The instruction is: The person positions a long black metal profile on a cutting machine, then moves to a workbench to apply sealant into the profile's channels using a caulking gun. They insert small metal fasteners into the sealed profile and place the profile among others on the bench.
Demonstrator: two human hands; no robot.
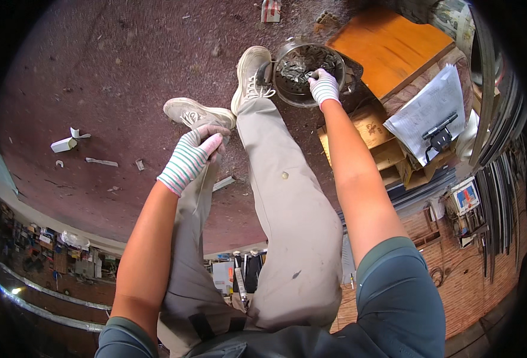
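Note:
My right hand (pixel 324 87), in a white striped glove, reaches down into a round dark metal pan (pixel 287 89) on the floor. The pan holds several small shiny metal pieces (pixel 299 64), and my fingers close on one of them. My left hand (pixel 193 156), in a matching glove, rests loosely curled on my left knee and holds nothing that I can see. My legs in beige trousers and two pale sneakers (pixel 250 74) stand beside the pan.
An orange wooden board (pixel 389 45) lies right of the pan, above cardboard boxes (pixel 374 134) and a clipboard with papers (pixel 430 113). Paper scraps (pixel 66 142) litter the reddish floor at left. Metal rods (pixel 502 197) lean at far right.

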